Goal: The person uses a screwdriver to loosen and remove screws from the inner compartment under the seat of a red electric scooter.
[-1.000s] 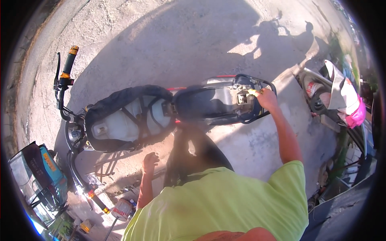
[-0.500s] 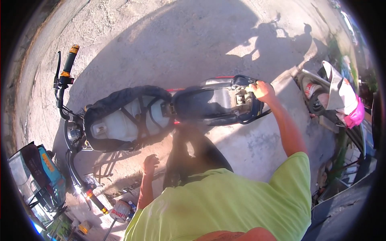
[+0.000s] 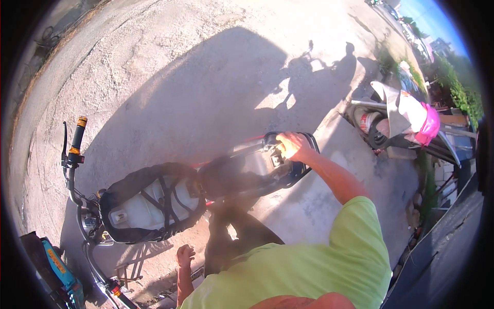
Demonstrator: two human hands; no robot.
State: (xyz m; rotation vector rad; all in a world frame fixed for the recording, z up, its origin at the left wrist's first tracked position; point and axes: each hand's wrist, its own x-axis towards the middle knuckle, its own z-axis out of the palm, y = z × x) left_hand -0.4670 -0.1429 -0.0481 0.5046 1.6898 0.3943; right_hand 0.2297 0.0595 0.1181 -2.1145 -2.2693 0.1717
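Observation:
Crosswise before me stands a motorbike with its seat tipped forward, so the pale plastic underside of the seat [image 3: 146, 203] faces up, ringed by dark, bunched covering. Behind it lies the uncovered black under-seat tray [image 3: 226, 177], with a metal latch [image 3: 278, 158] near its rear end. My right hand [image 3: 294, 146] reaches out to the tray's rear rim, beside the latch, fingers closed over the edge; the exact grip is partly hidden. My left hand [image 3: 185, 255] hangs below the seat, nothing in it, fingers loosely bent and apart.
The handlebar [image 3: 77, 141] with gold-trimmed grips is at the left. A blue-and-black machine [image 3: 62, 265] stands at lower left. Scrap with white sheeting and a pink cloth [image 3: 428, 124] lies at right. A dark panel [image 3: 437, 257] edges the lower right. Shadows cross the concrete ground [image 3: 195, 103].
The view has swung, so the motorbike sits lower and further left, slightly tilted. My right hand stays at the tray's rear end, a little nearer the latch. My left hand still hangs.

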